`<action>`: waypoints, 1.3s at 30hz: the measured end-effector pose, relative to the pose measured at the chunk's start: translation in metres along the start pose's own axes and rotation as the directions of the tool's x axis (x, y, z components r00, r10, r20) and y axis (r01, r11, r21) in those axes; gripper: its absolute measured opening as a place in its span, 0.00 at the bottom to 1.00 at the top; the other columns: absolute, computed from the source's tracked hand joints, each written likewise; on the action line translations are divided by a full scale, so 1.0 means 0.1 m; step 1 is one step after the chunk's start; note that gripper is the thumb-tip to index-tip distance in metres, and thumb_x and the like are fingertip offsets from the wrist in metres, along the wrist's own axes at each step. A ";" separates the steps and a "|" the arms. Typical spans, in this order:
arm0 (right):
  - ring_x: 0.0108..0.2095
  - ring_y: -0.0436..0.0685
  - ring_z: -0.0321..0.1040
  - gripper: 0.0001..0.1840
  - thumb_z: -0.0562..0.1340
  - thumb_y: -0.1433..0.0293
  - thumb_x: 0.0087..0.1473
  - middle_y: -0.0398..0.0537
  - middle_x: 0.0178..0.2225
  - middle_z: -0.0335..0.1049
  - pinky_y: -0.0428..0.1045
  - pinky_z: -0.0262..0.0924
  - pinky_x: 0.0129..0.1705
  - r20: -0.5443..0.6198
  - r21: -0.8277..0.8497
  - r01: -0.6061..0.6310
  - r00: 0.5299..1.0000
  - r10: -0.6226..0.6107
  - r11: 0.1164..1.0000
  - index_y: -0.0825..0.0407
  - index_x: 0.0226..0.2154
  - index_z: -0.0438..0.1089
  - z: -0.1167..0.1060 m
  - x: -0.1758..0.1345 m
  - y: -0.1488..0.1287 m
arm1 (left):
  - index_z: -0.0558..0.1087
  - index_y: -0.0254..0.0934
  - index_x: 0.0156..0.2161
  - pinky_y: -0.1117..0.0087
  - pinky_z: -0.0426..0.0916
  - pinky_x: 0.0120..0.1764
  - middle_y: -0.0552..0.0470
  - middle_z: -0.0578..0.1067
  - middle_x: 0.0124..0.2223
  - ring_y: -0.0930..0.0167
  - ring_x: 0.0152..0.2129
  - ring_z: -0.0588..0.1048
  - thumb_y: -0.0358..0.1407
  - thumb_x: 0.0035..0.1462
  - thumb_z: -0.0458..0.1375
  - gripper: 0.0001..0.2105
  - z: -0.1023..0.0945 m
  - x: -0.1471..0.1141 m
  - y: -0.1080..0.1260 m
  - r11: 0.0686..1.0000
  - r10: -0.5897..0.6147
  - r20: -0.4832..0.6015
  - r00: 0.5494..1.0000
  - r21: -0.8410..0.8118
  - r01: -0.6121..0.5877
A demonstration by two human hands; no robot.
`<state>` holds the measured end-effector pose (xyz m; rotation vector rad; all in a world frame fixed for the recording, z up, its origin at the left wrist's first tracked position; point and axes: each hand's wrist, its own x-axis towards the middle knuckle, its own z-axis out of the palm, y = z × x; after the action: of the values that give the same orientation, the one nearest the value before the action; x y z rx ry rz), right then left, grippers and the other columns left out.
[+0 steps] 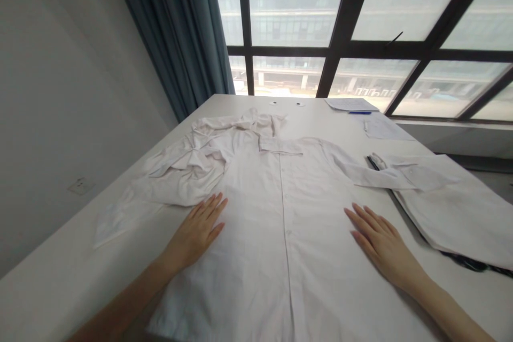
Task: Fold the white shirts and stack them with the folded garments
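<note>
A white button-up shirt (280, 214) lies front-up and spread flat on a white table (52, 278), collar (280, 145) toward the window. My left hand (198, 230) rests palm down on the shirt's left side, fingers flat and together. On the shirt's right side lies my right hand (379, 243), also palm down. Neither hand grips anything. The shirt's left sleeve is bunched in a crumpled heap (192, 163); its right sleeve (372, 173) stretches out to the right.
A second white garment (452, 208) lies folded at the right over something dark. Papers (350, 104) and a blue pen (359, 113) sit at the far edge by the window. A blue curtain (180, 32) hangs at the back left, beside a wall.
</note>
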<state>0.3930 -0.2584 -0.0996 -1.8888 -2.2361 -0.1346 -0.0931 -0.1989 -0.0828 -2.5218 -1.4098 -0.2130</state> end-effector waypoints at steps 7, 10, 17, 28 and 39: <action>0.66 0.63 0.48 0.27 0.47 0.63 0.65 0.49 0.65 0.55 0.62 0.54 0.60 -0.101 -0.022 0.135 0.986 -0.137 0.991 0.45 0.65 0.55 -0.18 -0.27 -0.44 | 0.61 0.34 0.64 0.59 0.56 0.61 0.42 0.61 0.66 0.63 0.63 0.59 0.34 0.66 0.44 0.23 -0.24 -0.06 0.55 0.995 0.092 -0.100 0.991 -0.018 -0.095; 0.66 0.60 0.48 0.30 0.51 0.66 0.64 0.43 0.67 0.50 0.59 0.56 0.60 -0.015 0.008 0.345 0.939 -0.345 0.939 0.40 0.67 0.48 -0.27 -0.34 -0.86 | 0.56 0.41 0.66 0.61 0.50 0.64 0.48 0.56 0.69 0.65 0.65 0.55 0.36 0.65 0.51 0.26 -0.44 -0.04 0.98 0.956 0.266 -0.024 0.964 -0.117 -0.267; 0.65 0.62 0.52 0.34 0.55 0.60 0.63 0.43 0.66 0.53 0.59 0.59 0.58 0.032 0.051 0.426 0.903 -0.427 0.903 0.38 0.68 0.43 -0.30 -0.48 -0.90 | 0.50 0.50 0.68 0.51 0.46 0.64 0.48 0.48 0.71 0.58 0.66 0.50 0.39 0.58 0.61 0.36 -0.63 -0.07 1.29 0.859 0.421 0.187 0.888 -0.397 -0.323; 0.50 0.67 0.69 0.22 0.50 0.62 0.63 0.62 0.51 0.70 0.60 0.64 0.49 -0.119 0.026 -0.183 0.975 0.185 0.983 0.54 0.51 0.70 -0.50 -0.05 0.72 | 0.51 0.56 0.67 0.49 0.48 0.63 0.49 0.48 0.71 0.56 0.66 0.52 0.39 0.57 0.62 0.36 -0.57 -0.06 1.24 0.834 0.428 0.161 0.889 -0.450 -0.320; 0.45 0.69 0.68 0.23 0.49 0.65 0.62 0.67 0.49 0.70 0.56 0.55 0.35 -0.075 -0.137 -0.736 0.675 0.734 0.663 0.56 0.52 0.72 -0.68 0.85 1.19 | 0.52 0.57 0.66 0.47 0.49 0.64 0.49 0.50 0.70 0.57 0.66 0.51 0.43 0.57 0.62 0.35 -0.62 -0.05 1.24 0.833 0.408 0.237 0.882 -0.491 -0.253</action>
<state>0.5034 -0.1701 -0.0227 -2.7038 -1.2918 -0.1890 0.0098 -0.2830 -0.0420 -3.2745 -1.0722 -0.0444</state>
